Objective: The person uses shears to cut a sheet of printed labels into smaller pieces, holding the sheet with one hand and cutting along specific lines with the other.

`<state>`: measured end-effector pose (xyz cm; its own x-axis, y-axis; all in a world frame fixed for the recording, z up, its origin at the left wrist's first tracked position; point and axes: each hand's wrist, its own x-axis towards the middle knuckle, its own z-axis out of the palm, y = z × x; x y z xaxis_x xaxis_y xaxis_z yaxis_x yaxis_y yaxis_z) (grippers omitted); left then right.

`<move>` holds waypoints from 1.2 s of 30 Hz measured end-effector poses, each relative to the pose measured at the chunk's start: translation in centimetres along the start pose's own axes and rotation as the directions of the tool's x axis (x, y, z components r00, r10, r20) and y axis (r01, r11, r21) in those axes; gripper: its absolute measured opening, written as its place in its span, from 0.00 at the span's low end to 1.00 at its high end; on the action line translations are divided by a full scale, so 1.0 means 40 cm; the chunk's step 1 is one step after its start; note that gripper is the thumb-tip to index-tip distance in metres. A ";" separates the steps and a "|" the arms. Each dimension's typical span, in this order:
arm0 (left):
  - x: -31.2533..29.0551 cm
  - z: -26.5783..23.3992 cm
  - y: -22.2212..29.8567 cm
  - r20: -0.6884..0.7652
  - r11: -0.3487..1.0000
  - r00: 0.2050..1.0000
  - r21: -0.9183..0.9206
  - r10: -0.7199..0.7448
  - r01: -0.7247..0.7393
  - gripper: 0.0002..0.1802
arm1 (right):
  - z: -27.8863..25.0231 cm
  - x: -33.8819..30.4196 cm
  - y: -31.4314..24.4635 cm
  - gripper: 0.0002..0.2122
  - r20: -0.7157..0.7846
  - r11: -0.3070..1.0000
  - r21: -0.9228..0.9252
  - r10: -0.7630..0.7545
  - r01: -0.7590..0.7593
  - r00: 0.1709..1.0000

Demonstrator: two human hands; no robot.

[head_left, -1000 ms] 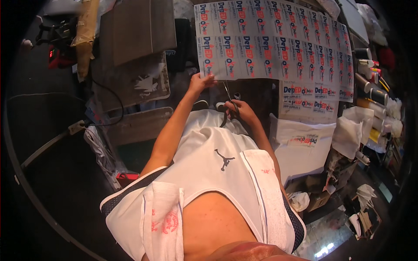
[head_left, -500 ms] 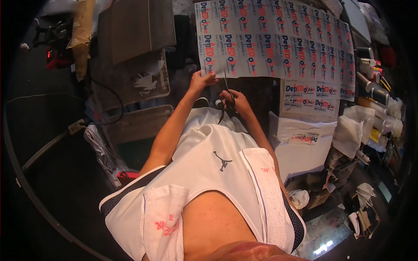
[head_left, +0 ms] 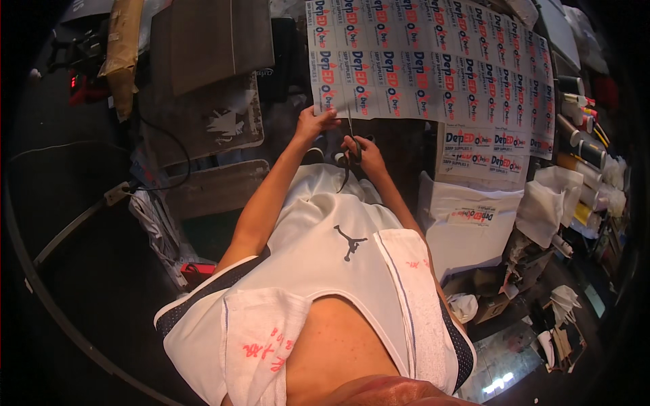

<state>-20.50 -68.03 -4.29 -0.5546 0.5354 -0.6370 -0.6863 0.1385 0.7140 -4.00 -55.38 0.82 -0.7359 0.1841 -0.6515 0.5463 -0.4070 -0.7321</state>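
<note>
A wide sheet of printed labels (head_left: pixel 433 90), white with rows of blue and red lettering, stretches across the top of the view. My left hand (head_left: pixel 315 126) pinches its near left corner, thumb on top. Just to the right, my right hand (head_left: pixel 367 157) is closed around the dark handles of a pair of scissors (head_left: pixel 352 141). The scissor blades point away from me and meet the sheet's near edge, a little right of my left fingers. Whether the blades are parted is too fine to make out.
Smaller printed label pieces (head_left: pixel 484 145) lie at the right, above a white stack or bag (head_left: pixel 474 233). Several rolls (head_left: pixel 589 154) line the far right. Brown boards (head_left: pixel 210 47) and a worn panel (head_left: pixel 233 122) stand at the left, near a dark cable (head_left: pixel 184 152).
The sheet's left part sits slightly higher and to the right in the view. The scissors have tilted a little. Both hands keep their holds.
</note>
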 end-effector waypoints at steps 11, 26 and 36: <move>-0.001 0.002 0.004 -0.022 1.000 1.000 -0.016 -0.021 0.021 0.17 | 0.027 -0.006 0.018 0.23 -0.129 0.998 -0.040 -0.051 0.046 0.990; -0.004 0.001 0.014 0.005 0.999 0.999 -0.005 -0.046 0.046 0.19 | 0.028 0.045 0.002 0.23 -0.199 0.986 -0.146 -0.103 0.075 0.975; 0.005 0.004 0.032 0.013 0.999 1.000 -0.036 -0.024 0.025 0.17 | 0.028 0.050 -0.027 0.25 -0.202 0.968 -0.232 -0.146 0.097 0.968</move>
<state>-21.40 -67.63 -3.46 -0.5315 0.5428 -0.6503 -0.7165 0.1215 0.6869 -6.52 -55.60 0.51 -0.7116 0.4183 -0.5644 0.5500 -0.1682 -0.8181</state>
